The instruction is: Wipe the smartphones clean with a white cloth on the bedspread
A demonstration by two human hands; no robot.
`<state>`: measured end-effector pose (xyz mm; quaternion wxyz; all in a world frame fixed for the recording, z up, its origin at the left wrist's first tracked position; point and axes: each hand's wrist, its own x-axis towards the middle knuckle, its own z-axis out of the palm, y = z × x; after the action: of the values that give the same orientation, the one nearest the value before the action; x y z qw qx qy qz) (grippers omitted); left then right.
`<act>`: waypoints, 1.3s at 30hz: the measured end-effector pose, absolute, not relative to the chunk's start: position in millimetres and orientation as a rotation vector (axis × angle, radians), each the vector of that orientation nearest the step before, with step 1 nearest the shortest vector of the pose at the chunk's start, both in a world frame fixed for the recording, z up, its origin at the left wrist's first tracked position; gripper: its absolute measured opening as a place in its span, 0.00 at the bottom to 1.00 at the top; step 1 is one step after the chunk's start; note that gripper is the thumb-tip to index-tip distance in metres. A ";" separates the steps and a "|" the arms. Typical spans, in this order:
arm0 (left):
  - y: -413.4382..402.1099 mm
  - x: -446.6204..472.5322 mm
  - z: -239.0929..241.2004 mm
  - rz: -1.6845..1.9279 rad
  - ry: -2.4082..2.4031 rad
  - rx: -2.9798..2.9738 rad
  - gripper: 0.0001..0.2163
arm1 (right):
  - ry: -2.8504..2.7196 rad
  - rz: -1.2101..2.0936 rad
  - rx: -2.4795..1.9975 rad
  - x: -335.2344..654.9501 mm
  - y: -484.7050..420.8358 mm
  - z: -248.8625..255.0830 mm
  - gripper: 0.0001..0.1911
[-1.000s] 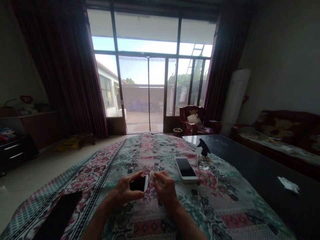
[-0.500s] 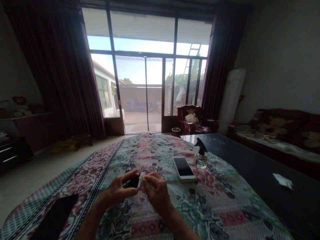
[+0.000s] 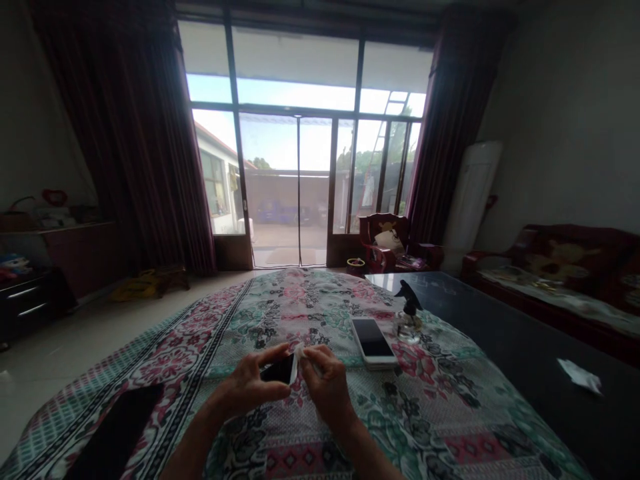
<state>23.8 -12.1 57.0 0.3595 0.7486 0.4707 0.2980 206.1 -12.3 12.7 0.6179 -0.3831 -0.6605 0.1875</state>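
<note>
Held phone (image 3: 279,371) is in our left hand (image 3: 245,383), over the flowered cloth (image 3: 280,300), dark screen up, pale edge facing right. Left fingers grip it, thumb and forefinger along opposite edges. Our right hand (image 3: 327,383) has its fingertips pinched on a white wipe (image 3: 299,353) right at that pale edge; we can't tell if it's touching. We've got a white phone (image 3: 373,341) lying to the right, spray bottle (image 3: 409,325) just beside it.

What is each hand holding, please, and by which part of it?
The left hand holds a phone by its near and far edges; the right hand pinches a white tissue, exact part hidden.
</note>
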 end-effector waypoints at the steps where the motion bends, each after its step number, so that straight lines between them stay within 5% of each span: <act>1: -12.2 23.4 57.2 0.774 1.230 1.926 0.33 | -1.526 0.435 -0.883 205.2 -13.3 12.8 0.08; 39: -15.9 30.3 59.5 0.780 1.323 2.014 0.32 | -1.526 0.548 -0.936 204.8 -11.8 10.9 0.09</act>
<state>30.3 -15.9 59.5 0.2995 0.7587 0.4984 0.2936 204.8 -11.8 10.9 0.5930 -0.4024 -0.6565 0.2355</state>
